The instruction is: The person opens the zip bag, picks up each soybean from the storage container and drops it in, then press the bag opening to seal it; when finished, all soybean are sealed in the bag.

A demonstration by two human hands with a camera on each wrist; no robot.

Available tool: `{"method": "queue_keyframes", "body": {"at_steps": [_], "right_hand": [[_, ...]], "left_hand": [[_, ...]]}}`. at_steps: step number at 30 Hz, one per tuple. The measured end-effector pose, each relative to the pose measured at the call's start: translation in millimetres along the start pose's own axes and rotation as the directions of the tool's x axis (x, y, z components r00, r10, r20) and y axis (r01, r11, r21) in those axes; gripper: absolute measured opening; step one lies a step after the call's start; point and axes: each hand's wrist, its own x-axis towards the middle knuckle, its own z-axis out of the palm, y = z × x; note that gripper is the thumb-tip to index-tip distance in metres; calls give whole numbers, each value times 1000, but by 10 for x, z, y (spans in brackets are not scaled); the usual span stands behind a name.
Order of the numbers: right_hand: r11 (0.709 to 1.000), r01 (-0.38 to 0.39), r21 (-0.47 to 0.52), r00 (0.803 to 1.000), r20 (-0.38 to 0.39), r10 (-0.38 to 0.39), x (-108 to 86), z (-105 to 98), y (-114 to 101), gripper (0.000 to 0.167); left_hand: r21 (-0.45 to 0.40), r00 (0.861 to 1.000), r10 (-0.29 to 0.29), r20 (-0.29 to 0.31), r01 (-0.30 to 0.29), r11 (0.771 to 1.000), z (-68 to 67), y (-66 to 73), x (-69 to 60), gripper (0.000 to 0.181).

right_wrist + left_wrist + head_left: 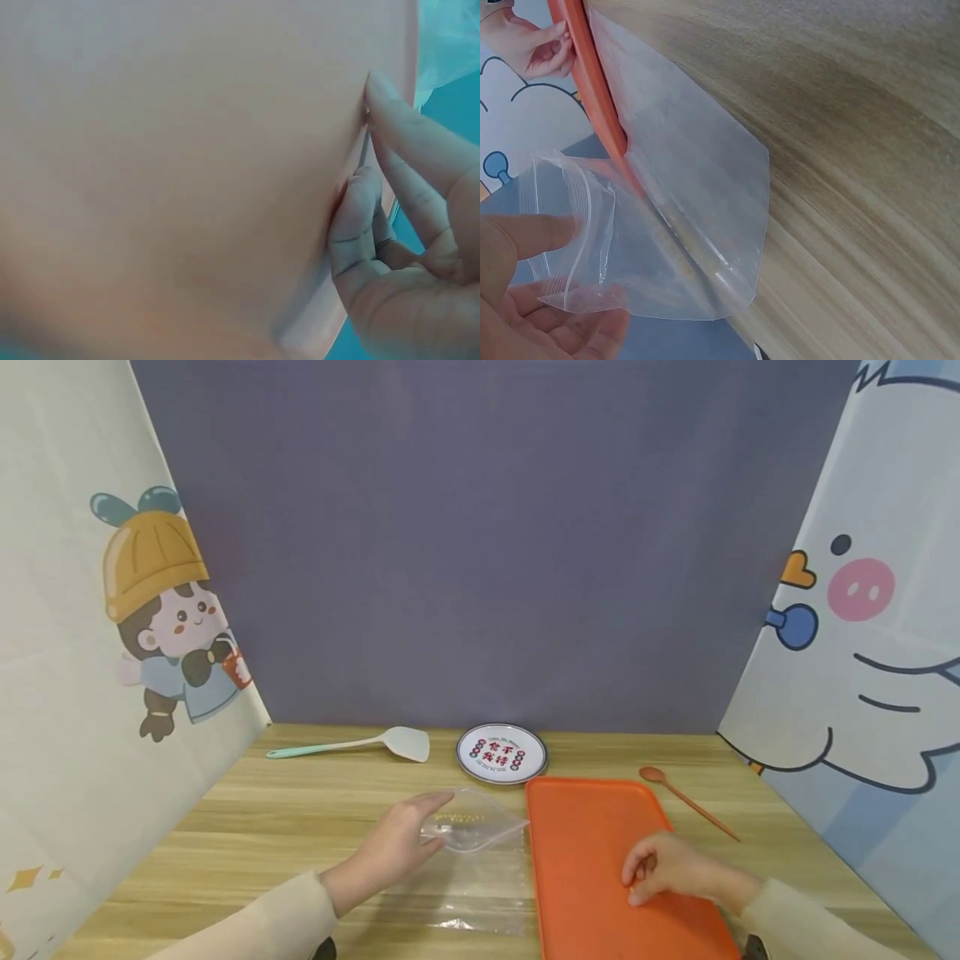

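My left hand (401,839) holds the mouth of a clear zip-lock bag (480,881) at the left edge of the orange tray (592,827). In the left wrist view the thumb (544,232) lies on the near side of the bag (694,157), with the other fingers behind it. Rows of small yellow spots (459,818) show through the plastic near its mouth. Over the tray, my right hand (667,868) has bent fingers, thumb and forefinger close together at the surface. In the right wrist view, whether something tiny sits between those fingertips (382,94) is too small to tell.
A white plate (501,753) with red lettering stands behind the bag. At the back left lies a white spatula (406,743) with a mint handle. A wooden spoon (688,802) lies right of the tray. Dark cloth (487,543) closes off the table's back.
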Motion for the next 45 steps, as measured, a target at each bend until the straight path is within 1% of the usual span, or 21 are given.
{"method": "queue_keyframes", "body": {"at_steps": [1, 4, 10, 15, 18, 23, 25, 30, 33, 38, 41, 45], "right_hand": [[1000, 7, 12, 1000, 5, -8, 7, -3, 9, 30], [1000, 17, 23, 1000, 18, -18, 23, -16, 26, 29], [999, -15, -37, 1000, -16, 14, 34, -37, -1, 25], [999, -41, 4, 999, -19, 41, 76, -56, -70, 24], [999, -41, 19, 999, -25, 42, 119, -78, -136, 26], [1000, 3, 12, 999, -52, -2, 212, -92, -291, 32], [999, 35, 2, 997, -66, -35, 260, -77, -356, 34], [997, 71, -8, 990, -122, -71, 384, 14, -516, 36], [997, 80, 2, 986, -147, -79, 462, 93, -606, 36], [993, 114, 7, 985, -128, -113, 609, 209, -757, 35], [989, 145, 23, 983, -115, -142, 706, 268, -857, 33], [980, 186, 69, 979, -94, -179, 831, 349, -987, 31]], "left_hand": [[0, 1000, -7, 1, 7, 1000, 2, -3, 0, 60], [4, 1000, -6, -3, 6, 1000, 4, -9, 1, 59], [8, 1000, 2, 4, -2, 1000, 1, -15, 4, 59], [5, 1000, -7, 22, 7, 1000, 0, -5, 22, 60], [3, 1000, -2, 27, 2, 1000, -2, 7, 28, 60], [10, 1000, 8, 23, -8, 1000, -4, 14, 29, 60], [11, 1000, 11, 16, -11, 1000, -5, 17, 29, 60], [3, 1000, 19, 9, -19, 1000, -10, 40, 33, 60], [-3, 1000, 18, 20, -18, 1000, -8, 53, 37, 60], [-4, 999, -3, 40, 3, 1000, 0, 59, 50, 61], [-4, 999, -2, 38, 2, 1000, 1, 60, 58, 61], [-10, 999, -1, 36, 2, 1000, -6, 71, 74, 60]]}}
